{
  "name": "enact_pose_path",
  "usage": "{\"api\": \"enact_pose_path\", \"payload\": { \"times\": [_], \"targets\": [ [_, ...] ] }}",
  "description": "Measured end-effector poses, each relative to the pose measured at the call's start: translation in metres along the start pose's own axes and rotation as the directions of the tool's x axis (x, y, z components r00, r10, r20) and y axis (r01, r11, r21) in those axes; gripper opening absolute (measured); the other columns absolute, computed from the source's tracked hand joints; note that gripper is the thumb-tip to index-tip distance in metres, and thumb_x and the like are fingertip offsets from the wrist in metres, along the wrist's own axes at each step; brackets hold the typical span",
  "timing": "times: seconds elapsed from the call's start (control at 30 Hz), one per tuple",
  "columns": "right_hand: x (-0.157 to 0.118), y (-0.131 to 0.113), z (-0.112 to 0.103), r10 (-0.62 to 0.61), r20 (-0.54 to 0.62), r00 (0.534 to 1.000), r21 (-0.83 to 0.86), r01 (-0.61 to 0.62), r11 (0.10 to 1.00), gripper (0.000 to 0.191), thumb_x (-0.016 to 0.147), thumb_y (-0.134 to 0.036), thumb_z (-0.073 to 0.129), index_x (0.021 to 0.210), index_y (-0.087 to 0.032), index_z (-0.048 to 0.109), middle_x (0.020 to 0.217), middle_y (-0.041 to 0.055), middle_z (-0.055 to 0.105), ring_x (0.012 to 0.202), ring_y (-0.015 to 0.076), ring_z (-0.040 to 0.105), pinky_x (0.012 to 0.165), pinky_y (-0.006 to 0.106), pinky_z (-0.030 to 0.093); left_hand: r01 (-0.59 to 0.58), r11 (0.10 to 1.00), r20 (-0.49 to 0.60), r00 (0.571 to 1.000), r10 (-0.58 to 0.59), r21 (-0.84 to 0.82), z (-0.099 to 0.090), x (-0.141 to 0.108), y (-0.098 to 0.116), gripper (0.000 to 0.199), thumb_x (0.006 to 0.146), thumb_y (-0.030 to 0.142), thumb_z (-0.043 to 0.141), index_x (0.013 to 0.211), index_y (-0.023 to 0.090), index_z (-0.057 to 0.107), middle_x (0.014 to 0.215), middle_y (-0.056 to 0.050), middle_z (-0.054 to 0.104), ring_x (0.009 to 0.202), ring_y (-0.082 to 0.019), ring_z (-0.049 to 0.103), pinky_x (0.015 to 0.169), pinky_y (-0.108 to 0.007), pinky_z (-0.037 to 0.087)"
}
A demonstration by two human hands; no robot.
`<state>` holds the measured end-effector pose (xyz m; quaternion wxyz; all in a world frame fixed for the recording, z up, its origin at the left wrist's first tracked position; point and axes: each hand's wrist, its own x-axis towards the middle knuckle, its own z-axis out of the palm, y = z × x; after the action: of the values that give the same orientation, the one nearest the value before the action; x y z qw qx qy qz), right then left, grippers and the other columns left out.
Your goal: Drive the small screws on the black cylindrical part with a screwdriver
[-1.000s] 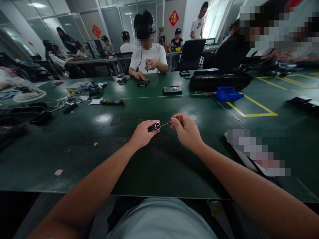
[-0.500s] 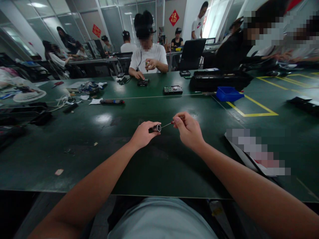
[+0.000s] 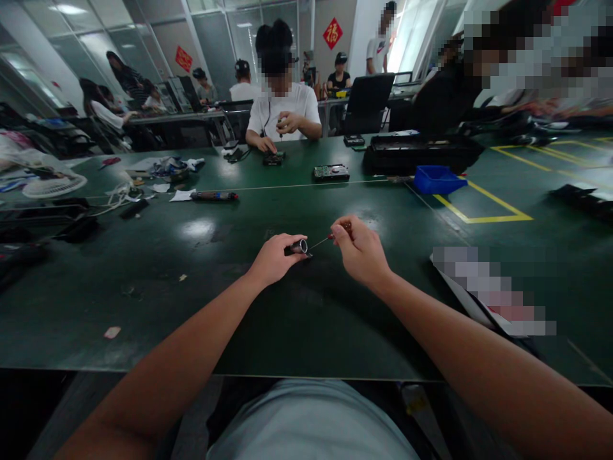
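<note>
My left hand (image 3: pixel 274 260) is closed around a dark cylindrical tube (image 3: pixel 299 246), whose pale-ringed open end points right. Just below that end, at the left fingertips, a small dark piece (image 3: pixel 309 256) shows; whether it belongs to the tube I cannot tell. To the right, my right hand (image 3: pixel 360 250) grips the reddish-brown handle of a screwdriver (image 3: pixel 322 243). Its thin metal shaft slants down to the left, with the tip close to the tube's mouth. Whether the tip touches anything is too small to make out. Both hands are just over the green table (image 3: pixel 306 332).
Beyond my hands lie a dark stick-shaped tool (image 3: pixel 214 196), a hard drive (image 3: pixel 331 172), a blue bin (image 3: pixel 438 180) and a long black case (image 3: pixel 421 153). A blurred printed sheet (image 3: pixel 488 294) lies right. Across the table a person (image 3: pixel 285 108) handles a small device.
A small dark piece now shows beneath the tube's open end. The screwdriver tip sits slightly lower and to the left, near the mouth's lower edge. Both hands keep their grips.
</note>
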<state>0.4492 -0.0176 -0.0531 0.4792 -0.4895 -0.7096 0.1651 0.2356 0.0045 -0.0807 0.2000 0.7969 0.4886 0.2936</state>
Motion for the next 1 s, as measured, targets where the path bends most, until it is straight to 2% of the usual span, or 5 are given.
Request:
{"api": "enact_pose_path", "payload": {
  "times": [0.23, 0.33, 0.53, 0.77, 1.0],
  "targets": [
    [0.001, -0.002, -0.003, 0.010, -0.007, 1.000, -0.010, -0.010, 1.000, 0.019, 0.098, -0.036, 0.046, 0.090, -0.023, 0.057, 0.070, 0.0006, 0.062, 0.063, 0.0171, 0.058, 0.061, 0.031, 0.040, 0.092, 0.961, -0.095, 0.988, -0.120, -0.259, 0.001, 0.001, 0.001, 0.041, 0.086, 0.024, 0.068, 0.126, 0.018, 0.060, 0.114, -0.008, 0.068, 0.102, -0.020, 0.064, 0.095, -0.037, 0.048],
    [0.001, -0.003, -0.003, 0.008, 0.003, 1.000, -0.010, -0.008, 1.000, 0.019, 0.097, -0.036, 0.046, 0.090, -0.023, 0.057, 0.070, 0.0008, 0.063, 0.063, 0.0170, 0.058, 0.061, 0.031, 0.040, 0.107, 0.959, -0.119, 0.983, -0.143, -0.263, -0.001, -0.001, 0.004, 0.040, 0.090, 0.026, 0.062, 0.129, 0.020, 0.056, 0.112, -0.008, 0.067, 0.099, -0.020, 0.063, 0.093, -0.038, 0.048],
    [0.000, -0.001, -0.002, 0.001, -0.011, 1.000, 0.002, -0.001, 1.000, 0.020, 0.098, -0.037, 0.046, 0.092, -0.023, 0.059, 0.073, 0.0018, 0.065, 0.068, 0.0182, 0.062, 0.065, 0.032, 0.043, 0.164, 0.980, -0.057, 0.984, -0.171, -0.108, -0.004, -0.003, 0.011, 0.037, 0.092, 0.046, 0.059, 0.117, 0.019, 0.057, 0.080, -0.002, 0.061, 0.068, -0.018, 0.056, 0.065, -0.032, 0.045],
    [0.001, -0.001, -0.002, -0.004, -0.019, 1.000, -0.011, 0.003, 1.000, 0.020, 0.098, -0.037, 0.046, 0.092, -0.023, 0.059, 0.073, 0.0020, 0.066, 0.067, 0.0182, 0.062, 0.065, 0.032, 0.043, -0.020, 0.985, 0.082, 0.997, 0.006, 0.173, 0.003, -0.004, 0.012, 0.027, 0.093, 0.031, 0.057, 0.116, 0.021, 0.066, 0.109, -0.009, 0.066, 0.095, -0.024, 0.062, 0.081, -0.036, 0.049],
    [0.001, -0.001, -0.002, -0.017, -0.022, 1.000, -0.010, 0.017, 1.000, 0.019, 0.098, -0.037, 0.046, 0.093, -0.023, 0.059, 0.073, 0.0017, 0.066, 0.068, 0.0181, 0.063, 0.065, 0.032, 0.044, -0.043, 0.912, 0.180, 0.983, -0.034, 0.408, 0.013, -0.003, 0.022, 0.032, 0.095, 0.036, 0.052, 0.117, 0.024, 0.072, 0.103, -0.011, 0.065, 0.093, -0.028, 0.064, 0.075, -0.037, 0.051]
  ]
}}
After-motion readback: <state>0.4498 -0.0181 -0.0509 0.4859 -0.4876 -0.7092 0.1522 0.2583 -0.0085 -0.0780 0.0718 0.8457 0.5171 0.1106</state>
